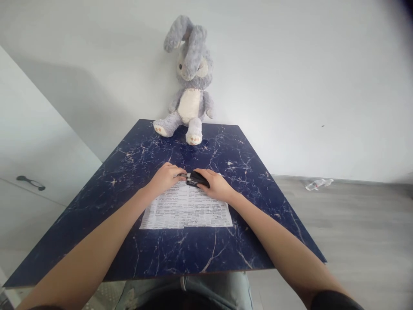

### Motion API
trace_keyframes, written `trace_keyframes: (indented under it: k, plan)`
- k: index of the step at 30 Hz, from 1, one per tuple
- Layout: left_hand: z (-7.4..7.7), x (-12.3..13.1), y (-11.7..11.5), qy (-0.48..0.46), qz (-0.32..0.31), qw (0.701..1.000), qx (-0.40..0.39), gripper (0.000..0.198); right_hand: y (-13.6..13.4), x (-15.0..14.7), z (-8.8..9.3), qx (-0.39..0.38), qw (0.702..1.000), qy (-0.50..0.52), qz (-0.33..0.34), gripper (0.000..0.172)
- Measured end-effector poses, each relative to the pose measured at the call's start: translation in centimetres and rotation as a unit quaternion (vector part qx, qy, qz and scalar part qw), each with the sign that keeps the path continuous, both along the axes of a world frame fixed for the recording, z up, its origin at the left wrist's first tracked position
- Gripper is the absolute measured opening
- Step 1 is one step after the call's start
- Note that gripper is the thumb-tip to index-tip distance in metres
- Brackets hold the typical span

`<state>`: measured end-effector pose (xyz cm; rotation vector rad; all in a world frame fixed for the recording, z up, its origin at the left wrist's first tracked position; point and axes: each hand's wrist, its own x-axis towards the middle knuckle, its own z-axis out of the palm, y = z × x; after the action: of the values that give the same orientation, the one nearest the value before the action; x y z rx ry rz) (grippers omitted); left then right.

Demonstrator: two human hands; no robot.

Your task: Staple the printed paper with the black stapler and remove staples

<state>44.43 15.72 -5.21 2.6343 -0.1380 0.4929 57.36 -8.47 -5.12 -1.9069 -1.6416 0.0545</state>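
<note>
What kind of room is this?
Probably a room at home, maybe a bedroom or study. A plush bunny sits on a dark blue marbled table against the white wall, a white cabinet stands on the left, and the right hand holds a black stapler on a printed sheet.

Bright, soft, even daylight; no hard highlights. Broad faint shadow on wall (77,94) left of plush rabbit (191,82), so light from right side. Mild sheen on dark tabletop (200,249), no glare. Strong wide-angle stretch at edges, dark vignette in top right corner. Centre sharp enough; print on sheet (187,211) unreadable, black stapler (197,178) just a dark blob.
</note>
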Motion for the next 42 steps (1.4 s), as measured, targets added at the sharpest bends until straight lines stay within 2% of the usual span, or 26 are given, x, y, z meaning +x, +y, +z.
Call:
trace_keyframes:
  k: [6, 11, 19, 24, 28, 32, 36, 39, 42]
  plan:
    - [-0.4, 0.2, -0.3, 0.022, -0.011, 0.999, -0.026, 0.022, 0.1, 0.1, -0.1, -0.002, 1.000, 0.001, 0.001, 0.055]
    - [-0.4, 0.2, -0.5, 0.037, 0.006, 0.998, -0.043, 0.025, 0.0, 0.2, -0.2, -0.001, 1.000, -0.006, 0.005, 0.054]
    - [-0.2, 0.2, -0.5, 0.044, -0.032, 0.997, -0.054, 0.024, 0.1, 0.1, -0.1, -0.001, 1.000, 0.003, 0.002, 0.055]
    - [0.3, -0.6, 1.2, 0.084, -0.051, 0.985, -0.143, 0.028, -0.3, 0.7, 0.4, -0.004, 0.999, 0.024, -0.026, 0.053]
    - [0.6, -1.0, 1.7, 0.127, -0.049, 0.963, -0.234, 0.032, -0.5, 1.2, 0.6, 0.029, 0.997, 0.070, 0.007, 0.043]
    - [0.2, -0.5, -0.4, 0.088, -0.043, 0.960, -0.263, 0.038, -0.5, 0.4, 0.8, 0.069, 0.991, 0.106, 0.052, 0.044]
    - [-0.1, 0.0, -2.2, 0.074, -0.068, 0.972, -0.215, 0.032, -0.1, -0.9, 0.8, 0.073, 0.989, 0.097, 0.080, 0.046]
    - [0.4, 0.0, -1.5, 0.072, -0.066, 0.971, -0.219, 0.036, 0.4, -1.5, 0.8, 0.065, 0.990, 0.113, 0.055, 0.049]
    - [0.9, 0.0, 0.6, 0.007, -0.047, 0.947, -0.317, 0.039, 1.0, -2.1, 0.7, 0.027, 0.994, 0.095, 0.039, 0.051]
